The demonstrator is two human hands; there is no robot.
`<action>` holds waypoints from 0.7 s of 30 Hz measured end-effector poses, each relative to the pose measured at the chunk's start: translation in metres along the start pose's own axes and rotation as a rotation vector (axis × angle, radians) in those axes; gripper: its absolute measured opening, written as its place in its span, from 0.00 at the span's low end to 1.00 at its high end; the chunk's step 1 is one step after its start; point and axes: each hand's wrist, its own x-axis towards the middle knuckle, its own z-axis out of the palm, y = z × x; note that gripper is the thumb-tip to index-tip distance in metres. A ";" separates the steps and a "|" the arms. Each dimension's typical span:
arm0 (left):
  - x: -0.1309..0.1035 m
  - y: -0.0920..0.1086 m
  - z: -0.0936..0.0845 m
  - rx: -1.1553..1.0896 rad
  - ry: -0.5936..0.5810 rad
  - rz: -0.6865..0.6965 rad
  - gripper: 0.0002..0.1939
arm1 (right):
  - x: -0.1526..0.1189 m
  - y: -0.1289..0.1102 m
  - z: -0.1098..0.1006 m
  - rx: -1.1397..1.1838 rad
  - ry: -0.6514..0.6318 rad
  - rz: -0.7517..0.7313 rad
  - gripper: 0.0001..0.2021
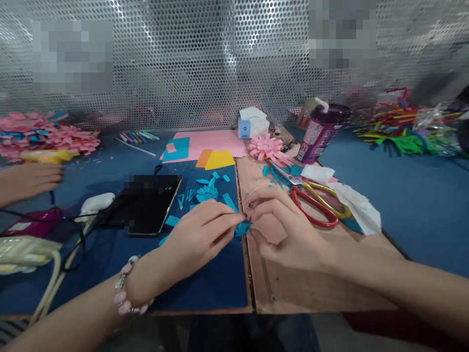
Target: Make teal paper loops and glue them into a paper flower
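Between my two hands is a small blue paper piece [242,228], held just over the seam of the table. My left hand [205,227], with a beaded bracelet [124,293] at its wrist, is closed on the piece's left part. The thumb and a finger of my right hand [289,227] pinch its right tip. Behind my left hand lies a blue paper flower [207,191], with cut blue strips and scraps [172,221] scattered around it. Scissors [311,195] with red and yellow handles rest beyond my right hand, near a pink paper flower [266,146].
A dark tablet [157,205], a white charger [97,203] and cables lie left. Another person's hand [32,181] holds a yellow glue gun [51,155]. Coloured paper sheets [212,142], a tissue box [252,124] and a purple cup [318,134] stand behind; crumpled tissue [357,208] lies right.
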 end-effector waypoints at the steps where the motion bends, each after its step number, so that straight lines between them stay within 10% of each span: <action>1: 0.000 0.001 0.000 -0.002 0.011 -0.003 0.10 | 0.000 0.000 0.000 -0.009 0.000 -0.001 0.13; 13: 0.008 0.006 -0.003 -0.036 0.053 0.004 0.09 | 0.001 -0.003 -0.002 0.032 0.006 0.002 0.12; 21: 0.014 0.007 -0.007 -0.301 -0.046 -0.322 0.10 | 0.002 -0.003 -0.007 0.158 -0.004 0.066 0.11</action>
